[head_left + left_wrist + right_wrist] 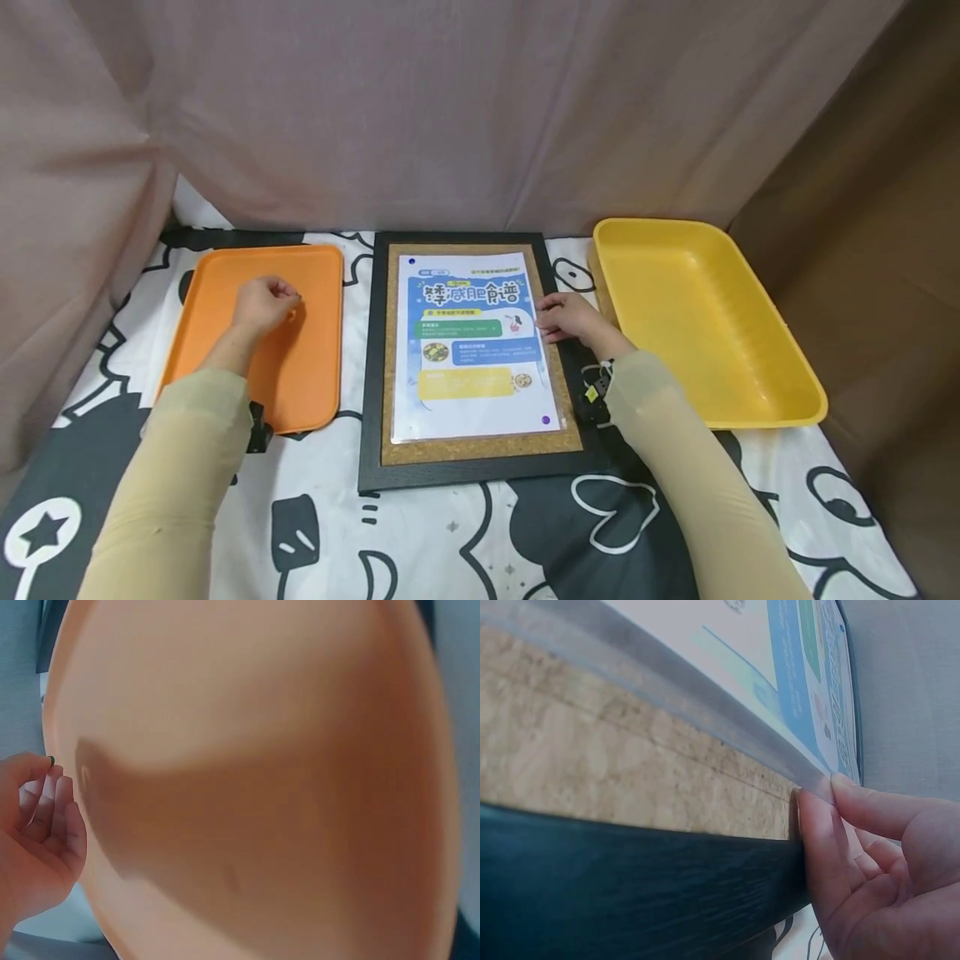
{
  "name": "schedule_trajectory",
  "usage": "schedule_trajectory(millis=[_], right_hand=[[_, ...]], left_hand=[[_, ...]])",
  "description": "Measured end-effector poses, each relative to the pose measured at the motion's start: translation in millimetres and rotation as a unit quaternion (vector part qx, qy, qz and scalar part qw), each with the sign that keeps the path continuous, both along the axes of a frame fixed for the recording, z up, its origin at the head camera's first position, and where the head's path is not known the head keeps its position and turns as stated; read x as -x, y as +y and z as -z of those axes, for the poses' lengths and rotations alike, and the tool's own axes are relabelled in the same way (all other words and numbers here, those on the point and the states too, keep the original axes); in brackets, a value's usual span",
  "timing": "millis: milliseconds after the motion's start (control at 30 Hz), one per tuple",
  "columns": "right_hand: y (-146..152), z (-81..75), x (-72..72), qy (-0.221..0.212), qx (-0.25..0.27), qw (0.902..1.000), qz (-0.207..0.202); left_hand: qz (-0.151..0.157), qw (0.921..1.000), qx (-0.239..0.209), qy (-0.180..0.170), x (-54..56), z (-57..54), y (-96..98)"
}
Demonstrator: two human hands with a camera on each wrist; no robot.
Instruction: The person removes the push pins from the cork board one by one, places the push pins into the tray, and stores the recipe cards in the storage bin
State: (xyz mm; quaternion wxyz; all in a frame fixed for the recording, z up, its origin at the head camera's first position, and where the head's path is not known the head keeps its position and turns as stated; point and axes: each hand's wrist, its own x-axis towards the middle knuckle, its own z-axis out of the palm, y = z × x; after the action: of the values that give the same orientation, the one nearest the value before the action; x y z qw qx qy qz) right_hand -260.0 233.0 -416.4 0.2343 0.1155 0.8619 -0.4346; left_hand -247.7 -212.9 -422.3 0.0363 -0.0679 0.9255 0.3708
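A laminated sheet point(472, 417) with blue, green and yellow print lies on a black-framed cork board point(480, 454). Round purple thumbtacks sit at its top-left and bottom-right point(546, 420) corners. My right hand point(568, 318) pinches the sheet's right edge between thumb and forefinger, and the right wrist view shows that edge point(772, 742) lifted off the cork. Over the orange tray point(315, 392), my left hand point(264, 305) pinches a tiny dark thumbtack point(52, 760) between thumb and forefinger; it is mostly hidden by the fingertips.
A deep yellow bin point(705, 333) stands right of the board, close to my right forearm. The cloth point(420, 542) beneath everything is black and white with cartoon shapes. Behind, a greyish-brown curtain point(360, 108) hangs, continuing along both sides.
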Motion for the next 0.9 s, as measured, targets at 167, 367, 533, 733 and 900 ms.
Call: schedule_trajectory(millis=[167, 367, 533, 733, 900], right_hand=[[-1, 1.9, -0.6, 0.001, 0.002, 1.0, 0.0], [-2, 1.5, -2.2, -0.001, 0.0, 1.0, -0.002], [-2, 1.0, -1.2, -0.001, 0.001, 1.0, -0.002], [0, 2.1, 0.1, 0.0, -0.001, 1.0, -0.006], [2, 2.2, 2.2, 0.0, -0.002, 1.0, -0.009]], left_hand=[[-0.002, 0.9999, 0.012, 0.001, -1.2, 5.4, -3.1], [-0.009, 0.9996, 0.026, -0.006, -3.5, 9.3, -2.0], [-0.014, 0.9995, 0.025, -0.012, -3.1, 11.0, -1.8], [-0.011, 0.9996, 0.022, -0.014, -2.8, 11.1, -2.8], [-0.008, 0.9999, 0.007, -0.013, -1.4, 7.1, -2.0]])
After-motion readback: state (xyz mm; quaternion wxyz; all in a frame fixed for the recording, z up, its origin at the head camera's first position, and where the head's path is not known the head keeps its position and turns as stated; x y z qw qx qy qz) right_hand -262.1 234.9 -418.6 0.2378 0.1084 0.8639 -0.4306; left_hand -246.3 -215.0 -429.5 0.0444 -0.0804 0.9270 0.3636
